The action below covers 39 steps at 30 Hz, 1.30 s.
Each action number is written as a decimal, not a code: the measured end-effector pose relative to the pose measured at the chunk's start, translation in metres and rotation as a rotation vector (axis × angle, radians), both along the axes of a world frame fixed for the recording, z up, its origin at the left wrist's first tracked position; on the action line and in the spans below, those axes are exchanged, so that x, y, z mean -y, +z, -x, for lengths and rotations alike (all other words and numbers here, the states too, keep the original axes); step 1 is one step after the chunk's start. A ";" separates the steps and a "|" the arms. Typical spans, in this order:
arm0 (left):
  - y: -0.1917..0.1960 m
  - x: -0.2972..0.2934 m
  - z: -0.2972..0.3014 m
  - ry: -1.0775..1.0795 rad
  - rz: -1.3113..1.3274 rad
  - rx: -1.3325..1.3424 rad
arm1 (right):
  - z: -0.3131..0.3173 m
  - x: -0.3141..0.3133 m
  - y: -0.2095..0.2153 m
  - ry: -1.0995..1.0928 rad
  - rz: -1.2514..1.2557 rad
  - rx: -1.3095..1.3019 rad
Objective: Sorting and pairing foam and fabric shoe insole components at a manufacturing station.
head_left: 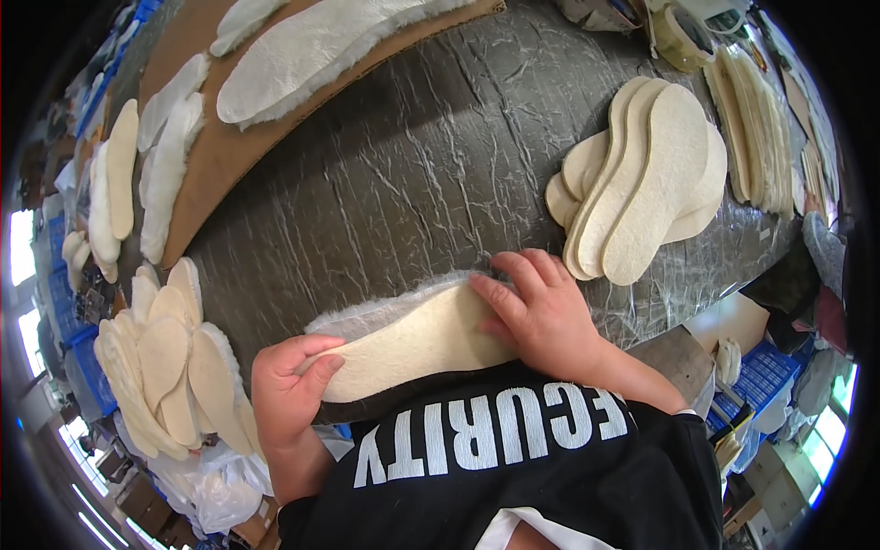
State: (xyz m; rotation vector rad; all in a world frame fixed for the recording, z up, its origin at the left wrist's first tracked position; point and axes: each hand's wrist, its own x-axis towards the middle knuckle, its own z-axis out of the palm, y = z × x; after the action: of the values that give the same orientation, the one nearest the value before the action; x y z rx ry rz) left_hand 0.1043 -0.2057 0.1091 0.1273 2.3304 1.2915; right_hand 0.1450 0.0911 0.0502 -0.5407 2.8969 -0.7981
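Note:
A cream felt insole lies along the near edge of the dark table, close to my body. Behind its far edge shows a white fleece piece with a fluffy border. My left hand pinches the insole's left end between thumb and fingers. At the other end my right hand is closed over the insole and the fleece, its fingertips along the far edge; the right tip is hidden under it. Just beyond my right hand is a stack of cream insoles, fanned and crossing one another.
The table's wrinkled dark covering stretches ahead. At the far left, a brown cardboard sheet bears white fleece pieces. A heap of insoles sits at the left edge. A tape roll and more stacked insoles are far right.

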 end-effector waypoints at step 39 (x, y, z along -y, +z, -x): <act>-0.060 -0.035 -0.023 -0.241 -0.157 0.016 | -0.015 0.001 -0.013 -0.053 0.066 0.037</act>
State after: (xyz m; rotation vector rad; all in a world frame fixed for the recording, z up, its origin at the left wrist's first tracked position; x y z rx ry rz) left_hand 0.1270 -0.1709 0.0490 0.4330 2.1218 1.3439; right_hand 0.1596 0.0898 0.0373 -0.4523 2.8711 -0.9035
